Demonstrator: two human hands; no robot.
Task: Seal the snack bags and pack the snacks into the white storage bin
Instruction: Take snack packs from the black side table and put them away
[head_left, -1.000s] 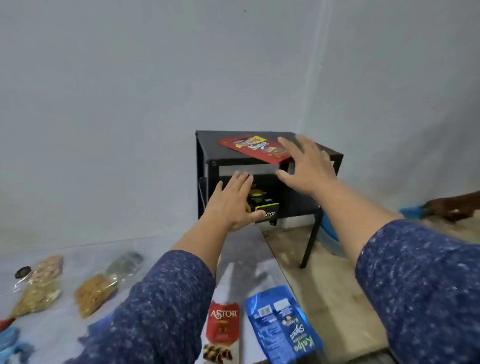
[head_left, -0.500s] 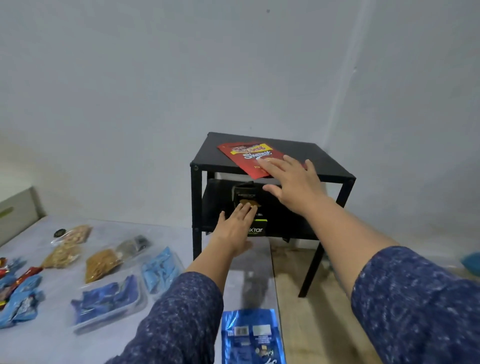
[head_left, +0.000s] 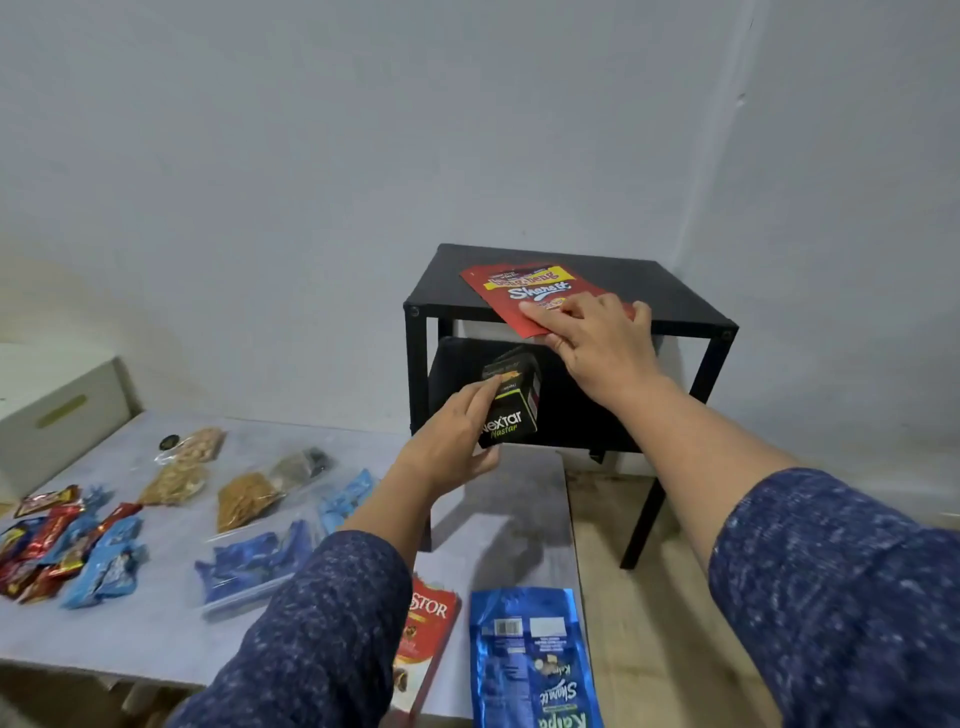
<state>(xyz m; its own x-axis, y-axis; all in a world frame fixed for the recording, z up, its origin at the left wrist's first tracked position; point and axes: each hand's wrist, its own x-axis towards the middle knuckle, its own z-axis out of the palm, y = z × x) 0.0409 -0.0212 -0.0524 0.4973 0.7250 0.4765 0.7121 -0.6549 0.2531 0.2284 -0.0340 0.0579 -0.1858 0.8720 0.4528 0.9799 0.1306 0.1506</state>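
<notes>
**Both hands now have a snack each at the black side table**

Nearest the camera, on the pale grey desk (head_left: 156, 623), a glossy blue foil pouch (head_left: 532, 660) lies flat at the front edge with a red Astor wafer packet (head_left: 423, 639) just beside it on the left. Farther left sit clear zip bags of blue-wrapped sweets (head_left: 249, 566), a heap of small red and blue wrappers (head_left: 62, 545), and clear bags of brown nuts and crackers (head_left: 244, 493).

Beyond these, the left hand (head_left: 447, 452) has gone from reaching with straight fingers half a second ago to a grip on the black Nextar Nastar carton (head_left: 511, 410), thumb under it and fingers over its upper face, drawing it out of the lower shelf of the black metal side table (head_left: 675, 291). Above, the right hand (head_left: 597, 343) pinches the near corner of the flat red Share-it pouch (head_left: 519, 296), thumb underneath, fingers on top; earlier it only lay flat over the pouch. The pouch rests on the table top, its corner overhanging the front edge.

So the step has passed from reach to pick-up, and both items look ready to come off the table. A white bin-like container (head_left: 52, 410) stands at the far left of the desk; nothing seems packed yet.
</notes>
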